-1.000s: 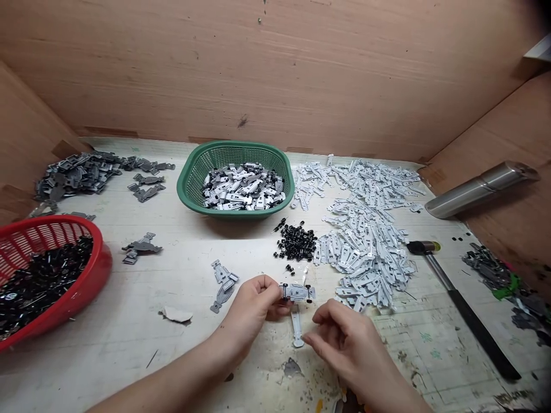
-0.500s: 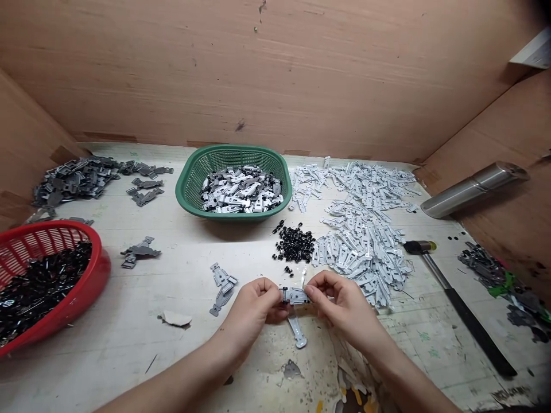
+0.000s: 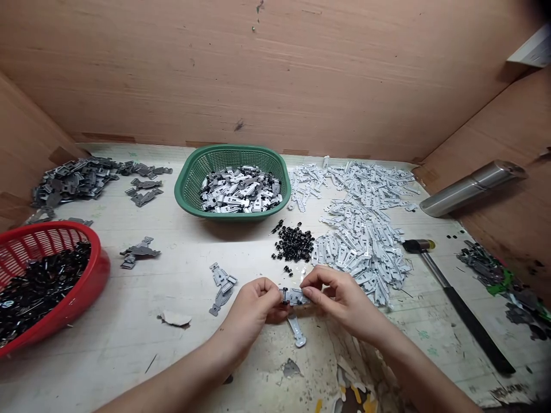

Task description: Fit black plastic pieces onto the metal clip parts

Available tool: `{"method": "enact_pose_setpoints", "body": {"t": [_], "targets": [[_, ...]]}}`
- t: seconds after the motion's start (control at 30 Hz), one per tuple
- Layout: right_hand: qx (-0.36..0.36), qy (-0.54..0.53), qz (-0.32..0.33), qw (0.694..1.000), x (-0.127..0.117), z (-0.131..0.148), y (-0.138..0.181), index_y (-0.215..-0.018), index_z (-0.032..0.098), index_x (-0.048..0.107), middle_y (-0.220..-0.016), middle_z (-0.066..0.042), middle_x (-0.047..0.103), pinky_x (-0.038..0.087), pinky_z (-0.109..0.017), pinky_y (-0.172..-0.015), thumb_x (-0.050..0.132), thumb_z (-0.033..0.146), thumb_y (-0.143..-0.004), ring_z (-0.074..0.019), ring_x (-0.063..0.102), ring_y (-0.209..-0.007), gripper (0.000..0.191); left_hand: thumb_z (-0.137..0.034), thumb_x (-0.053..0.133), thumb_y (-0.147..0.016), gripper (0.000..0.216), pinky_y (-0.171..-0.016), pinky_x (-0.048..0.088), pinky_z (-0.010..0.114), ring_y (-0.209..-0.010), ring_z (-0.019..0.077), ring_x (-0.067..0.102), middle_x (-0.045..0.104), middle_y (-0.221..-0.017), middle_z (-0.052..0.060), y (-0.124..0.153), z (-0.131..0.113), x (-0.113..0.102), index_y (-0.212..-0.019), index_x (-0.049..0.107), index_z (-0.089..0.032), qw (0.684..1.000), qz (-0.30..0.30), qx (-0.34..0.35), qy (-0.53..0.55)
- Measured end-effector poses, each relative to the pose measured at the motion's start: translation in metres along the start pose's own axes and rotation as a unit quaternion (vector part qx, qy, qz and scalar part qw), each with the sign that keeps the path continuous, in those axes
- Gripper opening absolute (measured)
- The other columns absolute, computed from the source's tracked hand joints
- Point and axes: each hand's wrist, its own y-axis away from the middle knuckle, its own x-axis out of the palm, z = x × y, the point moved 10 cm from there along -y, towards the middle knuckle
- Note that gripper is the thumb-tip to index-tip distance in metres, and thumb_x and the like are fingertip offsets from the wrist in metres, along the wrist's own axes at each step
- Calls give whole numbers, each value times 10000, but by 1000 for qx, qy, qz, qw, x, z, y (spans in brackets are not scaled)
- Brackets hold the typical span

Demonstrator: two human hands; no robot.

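Observation:
A small grey plastic toy car chassis [image 3: 294, 296] with black wheels is between my two hands. My left hand [image 3: 263, 298] is closed around its left end, fingertips curled under. On its right end, the thumb and fingers of my right hand [image 3: 329, 291] are closed in a pinch. Just below lies a long light-grey plastic part [image 3: 297, 331] on the table. Beyond my hands is a heap of small black wheels [image 3: 295, 244]. Several grey plastic pieces [image 3: 221, 287] lie left of my left hand.
A green basket [image 3: 232, 215] of grey and white parts stands at the back. At left is a red basket [image 3: 101, 269] of black parts. Whitish parts [image 3: 365, 246] are heaped at right, beside a hammer [image 3: 465, 321] and a metal cylinder [image 3: 469, 189]. Dark grey pieces [image 3: 81, 178] lie back left.
My right hand has shifted slightly up and left, its fingers now over the chassis's right end. My left hand keeps its hold almost unmoved.

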Motion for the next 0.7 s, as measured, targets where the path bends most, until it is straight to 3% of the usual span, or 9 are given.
{"method": "enact_pose_setpoints", "body": {"t": [0.27, 0.7], "targets": [[-47, 33, -4, 998, -8, 6, -2, -789, 189, 588, -755, -26, 599, 426, -262, -632, 487, 242, -869, -144, 547, -693, 140, -216, 562, -683, 147, -646, 482, 227, -609, 111, 609, 563, -640, -17, 0, 1, 0, -609, 444, -171, 1000, -1, -10, -8], [-113, 68, -34, 991, -7, 19, 6, -810, 182, 579, -729, -34, 574, 409, -262, -583, 470, 174, -860, -140, 527, -662, 120, -226, 578, -661, 142, -649, 482, 232, -587, 110, 613, 577, -634, -16, 2, -1, 0, -607, 459, -169, 1000, -8, -12, -3]]}}
